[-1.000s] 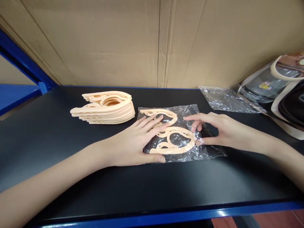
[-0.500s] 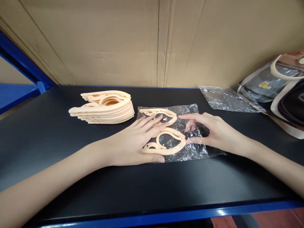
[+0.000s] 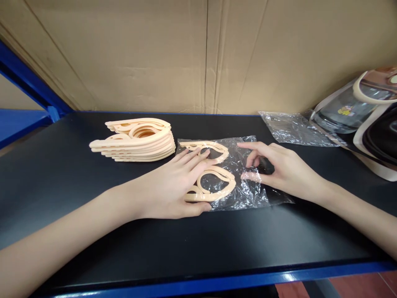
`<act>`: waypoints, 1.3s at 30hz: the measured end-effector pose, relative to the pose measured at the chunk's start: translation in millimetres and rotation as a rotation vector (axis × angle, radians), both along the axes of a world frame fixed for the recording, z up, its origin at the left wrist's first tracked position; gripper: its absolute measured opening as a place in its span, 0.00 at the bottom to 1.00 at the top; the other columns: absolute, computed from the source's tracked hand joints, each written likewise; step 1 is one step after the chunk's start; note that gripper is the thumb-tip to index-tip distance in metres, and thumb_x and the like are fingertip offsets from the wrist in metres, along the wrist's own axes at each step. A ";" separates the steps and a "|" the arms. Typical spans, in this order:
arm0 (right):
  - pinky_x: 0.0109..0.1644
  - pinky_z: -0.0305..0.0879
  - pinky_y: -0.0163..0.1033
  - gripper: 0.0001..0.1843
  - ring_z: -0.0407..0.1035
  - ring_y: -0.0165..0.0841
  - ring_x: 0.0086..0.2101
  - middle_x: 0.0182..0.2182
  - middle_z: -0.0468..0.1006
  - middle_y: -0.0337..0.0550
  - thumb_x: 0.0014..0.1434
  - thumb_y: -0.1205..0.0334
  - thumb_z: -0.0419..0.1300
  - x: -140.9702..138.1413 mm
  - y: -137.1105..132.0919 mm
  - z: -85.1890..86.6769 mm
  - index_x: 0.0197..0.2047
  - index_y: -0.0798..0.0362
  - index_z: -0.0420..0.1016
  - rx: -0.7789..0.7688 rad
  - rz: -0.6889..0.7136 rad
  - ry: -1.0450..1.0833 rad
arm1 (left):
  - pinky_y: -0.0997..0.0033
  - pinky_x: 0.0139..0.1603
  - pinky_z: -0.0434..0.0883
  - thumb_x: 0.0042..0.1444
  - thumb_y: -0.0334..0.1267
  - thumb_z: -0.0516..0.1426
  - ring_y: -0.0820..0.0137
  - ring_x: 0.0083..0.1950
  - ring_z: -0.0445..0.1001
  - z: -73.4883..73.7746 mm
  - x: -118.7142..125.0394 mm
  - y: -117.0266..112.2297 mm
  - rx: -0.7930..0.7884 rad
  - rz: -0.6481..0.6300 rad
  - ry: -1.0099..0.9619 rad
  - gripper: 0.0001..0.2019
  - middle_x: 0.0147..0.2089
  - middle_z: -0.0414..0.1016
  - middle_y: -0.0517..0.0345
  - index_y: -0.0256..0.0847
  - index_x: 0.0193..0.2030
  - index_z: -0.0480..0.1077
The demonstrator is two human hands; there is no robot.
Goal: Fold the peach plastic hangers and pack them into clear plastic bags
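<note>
A peach plastic folding hanger [image 3: 217, 195], folded into two curled halves, lies in a clear plastic bag [image 3: 257, 194] on the black shelf. My left hand [image 3: 173, 182] rests flat across the hanger's left part with fingers spread, hiding some of it. To the right, my right hand [image 3: 279, 165] is at the bag's right part, thumb and index finger apart. Film seems to cover the thumb tip; whether the fingers are inside the bag, I cannot tell. A neat stack of similar folded hangers [image 3: 139, 145] stands left of the bag.
Another clear plastic bag [image 3: 297, 130] lies flat at the back right. Beside it is a transparent container with a beige rim and handle [image 3: 344, 107]. Brown cardboard [image 3: 155, 58] backs the black shelf [image 3: 186, 248], whose front edge is blue [image 3: 217, 285].
My left hand and the hanger under it have slid slightly left. My right hand has drawn a little to the right, so its fingertips are farther from the hanger.
</note>
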State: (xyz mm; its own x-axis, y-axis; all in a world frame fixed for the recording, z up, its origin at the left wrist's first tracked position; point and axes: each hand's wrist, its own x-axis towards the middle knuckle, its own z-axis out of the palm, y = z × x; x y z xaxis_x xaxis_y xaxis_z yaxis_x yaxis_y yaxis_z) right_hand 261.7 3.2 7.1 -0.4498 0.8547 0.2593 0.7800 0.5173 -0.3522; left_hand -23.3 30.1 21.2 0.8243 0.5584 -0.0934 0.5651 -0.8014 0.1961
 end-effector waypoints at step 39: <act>0.39 0.65 0.41 0.11 0.71 0.29 0.27 0.29 0.77 0.31 0.65 0.56 0.59 2.8 2.3 0.6 0.50 0.45 0.72 0.166 -0.078 0.156 | 0.36 0.64 0.57 0.31 0.81 0.56 0.44 0.65 0.63 70.8 -145.8 87.7 0.134 0.573 -0.053 0.58 0.67 0.63 0.57 0.45 0.65 0.64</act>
